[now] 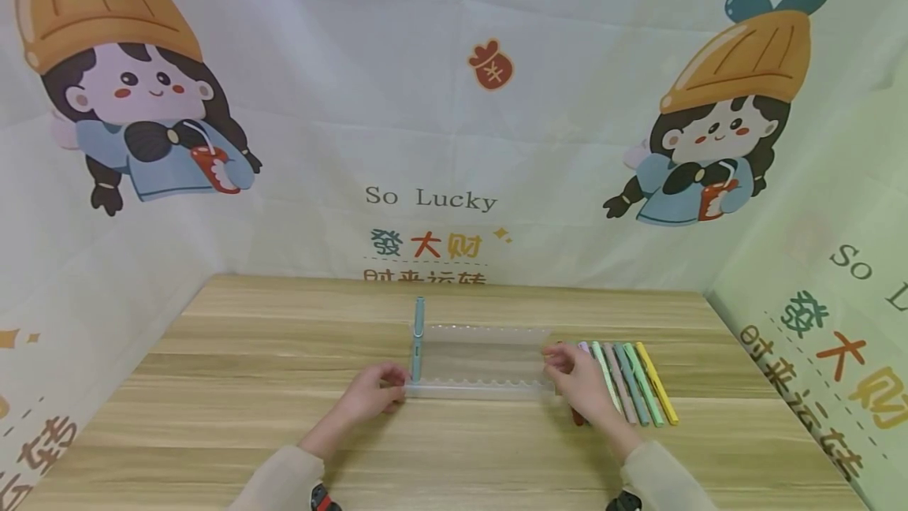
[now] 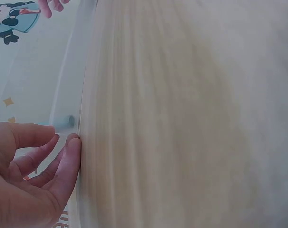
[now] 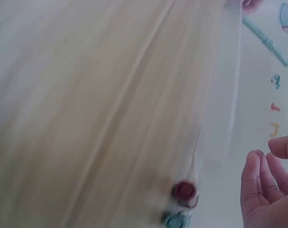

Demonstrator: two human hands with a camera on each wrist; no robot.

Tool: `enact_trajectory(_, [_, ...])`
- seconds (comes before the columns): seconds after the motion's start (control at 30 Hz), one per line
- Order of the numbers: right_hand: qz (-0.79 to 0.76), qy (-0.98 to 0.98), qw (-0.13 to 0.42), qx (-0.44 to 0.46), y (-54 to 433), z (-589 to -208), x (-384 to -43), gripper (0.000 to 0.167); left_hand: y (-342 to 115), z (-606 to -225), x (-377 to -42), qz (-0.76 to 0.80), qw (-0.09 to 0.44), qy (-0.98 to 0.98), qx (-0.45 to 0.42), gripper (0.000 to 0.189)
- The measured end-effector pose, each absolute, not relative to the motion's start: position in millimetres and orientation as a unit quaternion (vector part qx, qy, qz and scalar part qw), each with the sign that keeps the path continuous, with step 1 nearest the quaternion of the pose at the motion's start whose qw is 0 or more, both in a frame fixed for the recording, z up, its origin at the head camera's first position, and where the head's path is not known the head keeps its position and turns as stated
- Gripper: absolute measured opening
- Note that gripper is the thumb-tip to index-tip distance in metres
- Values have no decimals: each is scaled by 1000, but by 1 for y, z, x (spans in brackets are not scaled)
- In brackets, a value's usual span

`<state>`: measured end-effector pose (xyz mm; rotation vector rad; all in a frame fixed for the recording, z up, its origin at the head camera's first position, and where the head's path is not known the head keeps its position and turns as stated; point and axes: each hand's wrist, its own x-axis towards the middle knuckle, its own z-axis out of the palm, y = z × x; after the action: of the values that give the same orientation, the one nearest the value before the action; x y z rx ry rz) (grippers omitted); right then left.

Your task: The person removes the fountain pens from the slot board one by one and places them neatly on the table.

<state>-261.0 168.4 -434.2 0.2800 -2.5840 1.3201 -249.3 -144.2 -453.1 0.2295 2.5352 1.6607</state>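
Observation:
A clear pen rack (image 1: pixel 482 391) with notched rails lies in the middle of the table. One teal pen (image 1: pixel 417 345) with a clip lies across its left end. My left hand (image 1: pixel 372 389) has its fingertips at the rack's front left corner; the left wrist view shows the fingers (image 2: pixel 68 164) apart from the thumb, beside the pen's blurred end. At the rack's right end is my right hand (image 1: pixel 578 377), its thumb and fingers (image 3: pixel 253 180) bent with a gap between and nothing in it. It partly hides the nearest pens.
Right of the rack several pens lie side by side, among them a yellow pen (image 1: pixel 656 381), a green pen (image 1: pixel 641 381) and a dark red pen (image 3: pixel 185 191) partly under my right hand. A printed cloth (image 1: pixel 454 140) hangs behind and beside the wooden table (image 1: pixel 454 456).

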Motion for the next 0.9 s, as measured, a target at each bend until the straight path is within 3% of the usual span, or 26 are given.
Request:
enact_trajectory(0.37, [486,-856,118,131,134,-436,-265,19,-144,-454,-250,548,52,831,77,15])
enact_trajectory(0.9, [532,-828,81,160,85,-441,-269,24,-144,-453,-250,547,47,832,81,15])
